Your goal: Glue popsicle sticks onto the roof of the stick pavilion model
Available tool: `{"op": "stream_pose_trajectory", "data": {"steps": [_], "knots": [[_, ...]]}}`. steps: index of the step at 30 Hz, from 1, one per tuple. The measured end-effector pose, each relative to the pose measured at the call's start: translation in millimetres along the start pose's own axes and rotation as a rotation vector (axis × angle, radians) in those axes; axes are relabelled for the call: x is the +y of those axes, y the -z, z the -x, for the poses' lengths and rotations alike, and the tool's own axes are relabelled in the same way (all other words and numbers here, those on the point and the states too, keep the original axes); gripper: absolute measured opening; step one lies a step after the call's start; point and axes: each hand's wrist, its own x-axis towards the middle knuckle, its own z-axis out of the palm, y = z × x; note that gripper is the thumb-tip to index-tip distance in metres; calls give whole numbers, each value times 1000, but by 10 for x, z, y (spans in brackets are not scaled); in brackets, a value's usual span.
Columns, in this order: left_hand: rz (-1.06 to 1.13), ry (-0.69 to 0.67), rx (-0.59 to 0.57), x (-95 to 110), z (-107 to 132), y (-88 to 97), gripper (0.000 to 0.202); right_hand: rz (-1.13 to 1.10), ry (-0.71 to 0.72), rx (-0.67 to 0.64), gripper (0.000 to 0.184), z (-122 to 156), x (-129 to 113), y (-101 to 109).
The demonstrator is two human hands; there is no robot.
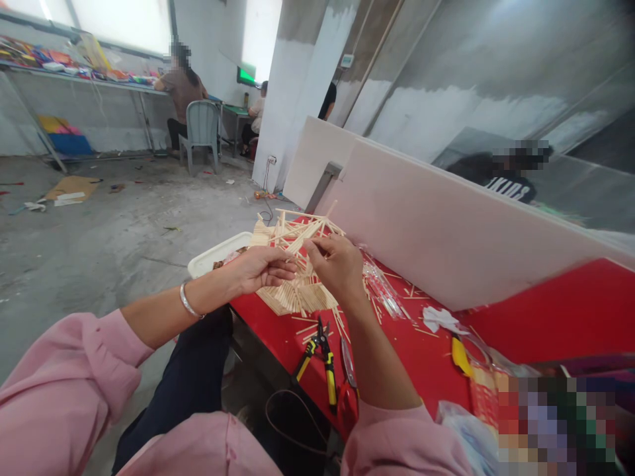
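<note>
Both hands are raised over a model built of thin wooden sticks (302,294), which stands on a red tabletop (397,357). My left hand (270,270) comes in from the left with its fingers curled and pinched together beside the sticks. Opposite it, my right hand (338,264) pinches thumb against forefinger. Whatever either pinch holds is too small to make out. Below the hands lie yellow-and-black pliers (325,357) with open jaws. Red-handled scissors (348,390) rest partly under my right forearm.
A white tray (213,254) sits at the table's left edge. Clear plastic packets (381,284), loose sticks and crumpled white tissue (441,319) lie to the right. A tall white panel (421,218) stands along the far side. Other people sit farther off.
</note>
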Motion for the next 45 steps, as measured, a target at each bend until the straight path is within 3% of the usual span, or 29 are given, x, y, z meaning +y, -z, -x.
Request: {"op": "stream_pose_trajectory", "data": {"steps": [23,31,37,41,45], "knots": [[-52,-18,16,34,-12,6,9,32,-10,12,35,7,2,-8],[-84,-36,-29,14,-44,66,5,-74,-306,-37,30,-10,-86,2],[-104,-24,-62,-10,-54,60,8,-243,-398,-48,29,-29,-112,-11],[-146,4,-113,-40,66,96,27,-542,-440,63,24,83,-78,255],[-202,-55,-100,-146,322,219,26,-635,-502,130,23,395,234,724]]}}
